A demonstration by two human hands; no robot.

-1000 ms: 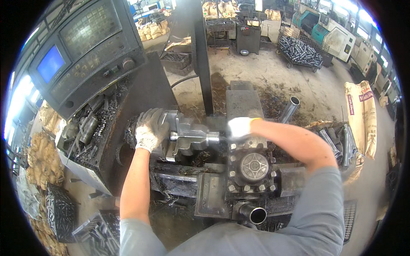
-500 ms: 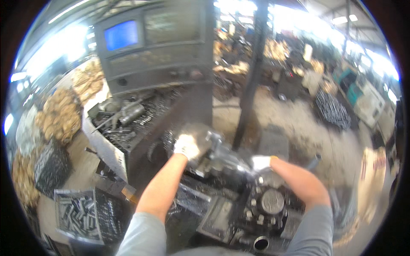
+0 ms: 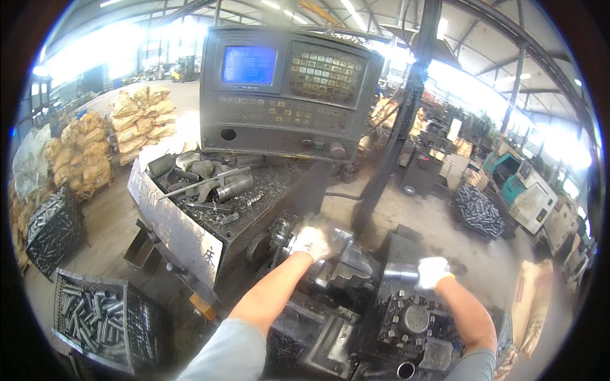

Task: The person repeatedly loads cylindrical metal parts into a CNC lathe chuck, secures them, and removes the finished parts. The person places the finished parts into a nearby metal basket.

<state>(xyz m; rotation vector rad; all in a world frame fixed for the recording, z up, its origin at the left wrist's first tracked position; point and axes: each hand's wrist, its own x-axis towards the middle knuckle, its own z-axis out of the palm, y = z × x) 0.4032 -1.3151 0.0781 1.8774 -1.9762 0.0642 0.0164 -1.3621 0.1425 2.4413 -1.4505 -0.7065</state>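
My left hand [image 3: 313, 241], in a pale work glove, is at the lathe chuck [image 3: 289, 232], over its bright metal jaws. Its fingers are blurred, and whether they grip anything is hidden. Off to the right, my right hand [image 3: 433, 273], gloved in white, is closed around the right end of a short shiny metal cylinder [image 3: 400, 273]. That cylinder lies roughly level above the dark machine slide. Below it sits the tool turret [image 3: 416, 319], a round-capped block ringed with bolts. Between my hands is a dark stepped metal block [image 3: 351, 265].
A control panel [image 3: 289, 95] with a lit blue screen stands ahead. Below it, a chip-strewn ledge [image 3: 216, 184] carries metal pieces. A crate of short tubes [image 3: 95, 320] is at lower left, and a bin of parts [image 3: 480, 213] at right. A dark post [image 3: 397, 127] rises beyond the chuck.
The view has shifted, bringing the panel right and lower in the picture. My right hand has moved right from beside the chuck area, and the metal cylinder now shows in it. My left hand stays near the chuck.
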